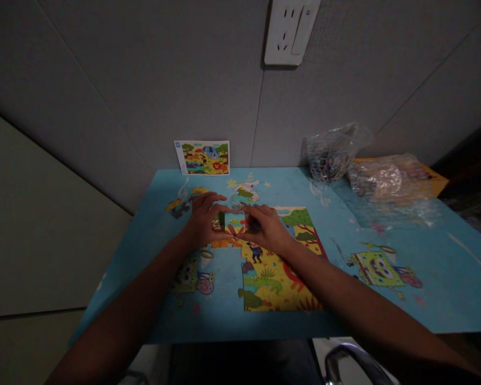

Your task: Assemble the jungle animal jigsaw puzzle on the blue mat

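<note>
A partly assembled jigsaw puzzle [266,291] with animals on yellow ground lies on the blue table. At its upper left, both hands work on a puzzle piece [234,218]. My left hand [204,222] has its thumb and index finger at the piece's left side, its other fingers curled. From the right, my right hand [269,231] reaches over the puzzle, thumb and index finger at the same piece. The thumb tips almost meet at its lower edge. Fingers partly cover how the piece sits against its neighbours. Several loose puzzle pieces [178,207] lie beyond my left hand.
A picture card [206,158] of the animal scene leans on the wall at the back. Clear plastic bags [332,155] and an orange-yellow flat item [436,182] lie at the back right. The table [136,251] has printed cartoon figures. A wall socket [291,32] is above.
</note>
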Action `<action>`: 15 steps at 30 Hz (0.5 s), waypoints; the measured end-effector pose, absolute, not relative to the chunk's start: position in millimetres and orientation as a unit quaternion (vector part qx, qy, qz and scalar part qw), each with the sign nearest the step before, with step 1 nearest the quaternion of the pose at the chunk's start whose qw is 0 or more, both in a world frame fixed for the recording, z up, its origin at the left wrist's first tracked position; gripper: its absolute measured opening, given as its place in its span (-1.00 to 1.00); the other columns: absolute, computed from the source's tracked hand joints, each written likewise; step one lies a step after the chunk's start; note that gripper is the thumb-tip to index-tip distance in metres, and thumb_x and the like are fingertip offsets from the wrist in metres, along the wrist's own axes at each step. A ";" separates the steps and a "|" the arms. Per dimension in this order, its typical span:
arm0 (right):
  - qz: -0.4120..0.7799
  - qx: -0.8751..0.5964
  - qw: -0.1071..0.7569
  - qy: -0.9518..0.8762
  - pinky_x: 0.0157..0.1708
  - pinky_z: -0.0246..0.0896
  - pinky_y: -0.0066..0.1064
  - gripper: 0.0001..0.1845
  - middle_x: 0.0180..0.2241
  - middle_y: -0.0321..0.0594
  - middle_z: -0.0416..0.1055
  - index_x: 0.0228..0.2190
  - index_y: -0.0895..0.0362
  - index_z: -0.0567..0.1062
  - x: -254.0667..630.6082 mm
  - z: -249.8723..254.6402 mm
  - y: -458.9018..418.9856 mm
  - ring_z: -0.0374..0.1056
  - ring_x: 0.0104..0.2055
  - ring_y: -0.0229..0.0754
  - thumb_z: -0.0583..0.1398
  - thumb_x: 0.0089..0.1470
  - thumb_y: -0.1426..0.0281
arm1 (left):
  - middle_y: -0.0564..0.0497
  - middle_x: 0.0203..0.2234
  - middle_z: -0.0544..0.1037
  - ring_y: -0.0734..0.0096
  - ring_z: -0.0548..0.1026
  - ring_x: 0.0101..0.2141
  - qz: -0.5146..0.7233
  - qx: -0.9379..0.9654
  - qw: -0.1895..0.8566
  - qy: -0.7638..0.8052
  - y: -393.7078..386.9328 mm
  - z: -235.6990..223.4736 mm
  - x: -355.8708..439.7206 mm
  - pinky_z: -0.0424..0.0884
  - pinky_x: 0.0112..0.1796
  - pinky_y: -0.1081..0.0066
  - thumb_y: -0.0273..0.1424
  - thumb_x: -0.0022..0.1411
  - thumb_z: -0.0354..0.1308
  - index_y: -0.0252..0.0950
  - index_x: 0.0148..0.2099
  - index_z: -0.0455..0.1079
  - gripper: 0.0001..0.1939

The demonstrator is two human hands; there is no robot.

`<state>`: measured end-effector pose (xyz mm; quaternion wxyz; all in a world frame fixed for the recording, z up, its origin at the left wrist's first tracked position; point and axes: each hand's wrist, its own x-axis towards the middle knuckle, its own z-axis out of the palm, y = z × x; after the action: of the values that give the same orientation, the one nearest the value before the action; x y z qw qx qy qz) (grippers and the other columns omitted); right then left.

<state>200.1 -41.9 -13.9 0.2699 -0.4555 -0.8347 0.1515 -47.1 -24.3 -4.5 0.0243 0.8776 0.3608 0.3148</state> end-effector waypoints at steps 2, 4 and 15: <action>0.153 -0.457 0.270 -0.834 -0.11 0.14 -0.20 -0.24 -0.21 -0.12 0.50 0.11 0.11 0.44 200.2 -14.8 -41.9 0.32 -0.15 -0.01 0.39 -0.02 -0.02 | -0.17 0.10 0.46 -0.04 0.31 0.17 0.311 0.877 0.029 0.366 -24.4 -4.2 -47.2 0.19 0.18 0.02 -0.08 0.01 0.47 -0.22 0.01 0.44 -0.42; 0.153 -0.456 0.270 -0.834 -0.10 0.15 -0.19 -0.25 -0.20 -0.12 0.51 0.11 0.10 0.44 200.3 -15.2 -41.8 0.33 -0.15 -0.01 0.39 -0.02 -0.01 | -0.17 0.10 0.46 -0.05 0.31 0.17 0.301 0.875 0.039 0.376 -24.8 -3.1 -46.7 0.19 0.19 0.01 -0.07 0.00 0.47 -0.22 0.00 0.44 -0.42; 0.144 -0.453 0.269 -0.838 -0.11 0.13 -0.19 -0.24 -0.25 -0.13 0.50 0.10 0.12 0.46 200.2 -16.5 -40.8 0.33 -0.16 0.00 0.39 -0.03 -0.02 | -0.17 0.08 0.47 -0.06 0.33 0.15 0.301 0.875 0.048 0.376 -25.1 -2.4 -45.5 0.18 0.18 0.00 -0.09 -0.04 0.49 -0.23 -0.01 0.43 -0.40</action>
<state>200.2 -40.8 -16.5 0.2689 -0.4534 -0.8376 0.1438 -45.5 -25.1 -2.4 0.0477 0.8751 0.3758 0.3013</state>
